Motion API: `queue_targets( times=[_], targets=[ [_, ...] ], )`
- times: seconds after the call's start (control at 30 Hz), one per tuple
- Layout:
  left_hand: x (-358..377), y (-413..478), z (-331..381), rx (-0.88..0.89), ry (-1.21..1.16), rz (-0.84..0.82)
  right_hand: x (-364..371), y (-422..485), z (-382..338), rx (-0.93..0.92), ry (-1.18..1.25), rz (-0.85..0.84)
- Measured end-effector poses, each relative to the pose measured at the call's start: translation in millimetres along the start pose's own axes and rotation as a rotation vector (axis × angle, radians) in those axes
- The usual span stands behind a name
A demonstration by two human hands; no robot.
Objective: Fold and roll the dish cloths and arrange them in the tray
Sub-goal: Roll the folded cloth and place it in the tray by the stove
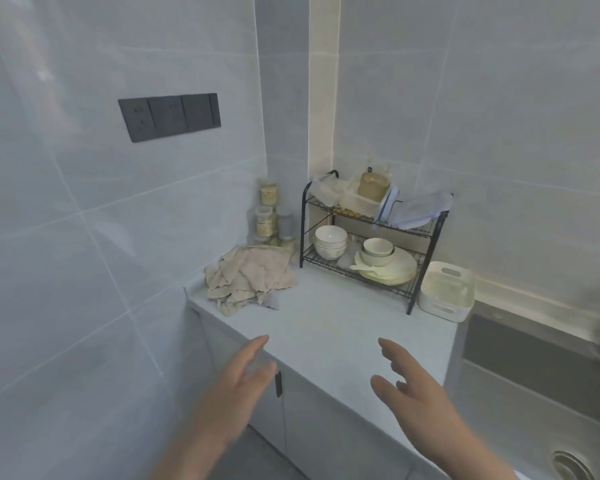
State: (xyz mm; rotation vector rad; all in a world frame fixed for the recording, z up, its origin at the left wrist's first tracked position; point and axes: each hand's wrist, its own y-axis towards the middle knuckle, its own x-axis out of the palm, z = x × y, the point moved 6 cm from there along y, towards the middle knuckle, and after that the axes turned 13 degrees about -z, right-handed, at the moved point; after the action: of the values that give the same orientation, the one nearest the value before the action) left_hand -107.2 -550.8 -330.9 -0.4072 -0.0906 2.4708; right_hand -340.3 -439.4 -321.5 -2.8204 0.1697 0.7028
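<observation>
**Hovering at the bench edge, both hands empty**

The left hand [246, 368] and right hand [406, 379] hung over the near edge of the bench [326, 323], fingers loosely spread and gripping nothing. The dish cloths [248, 277] lay ahead and to the left, heaped in one crumpled pile against the wall at the bench's far left corner, nearer the left hand. The heap ran roughly from the wall toward the front edge, and its cloths could not be counted. One white tray [445, 292] stood well apart at the right, just beside the two-tier dish rack [371, 237]. No cloth looked folded yet.
</observation>
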Motion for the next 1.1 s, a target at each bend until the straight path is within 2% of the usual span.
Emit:
queue_targets(
  times=[0.3,0.6,0.9,1.0,1.1],
  targets=[
    [-64.5,136.2,32.6,-0.063,0.031,0.095,-16.6,190.1,-19.5,-0.013,0.205,-0.094],
    [-145.4,263.2,-4.5,-0.139,0.063,0.052,13.2,330.1,-32.7,0.142,0.301,-0.236],
    [-207.6,439.7,-101.1,-0.247,0.435,-0.242,72.7,485.9,-24.6,0.422,0.521,-0.063],
    [-211.2,472.3,-135.4,-0.205,0.652,-0.383,102.8,536.6,-7.1,0.511,0.610,-0.015],
    [-212.2,486.5,-159.3,-0.111,0.847,-0.433,127.2,573.4,19.0,0.605,0.526,0.070]
  ],
)
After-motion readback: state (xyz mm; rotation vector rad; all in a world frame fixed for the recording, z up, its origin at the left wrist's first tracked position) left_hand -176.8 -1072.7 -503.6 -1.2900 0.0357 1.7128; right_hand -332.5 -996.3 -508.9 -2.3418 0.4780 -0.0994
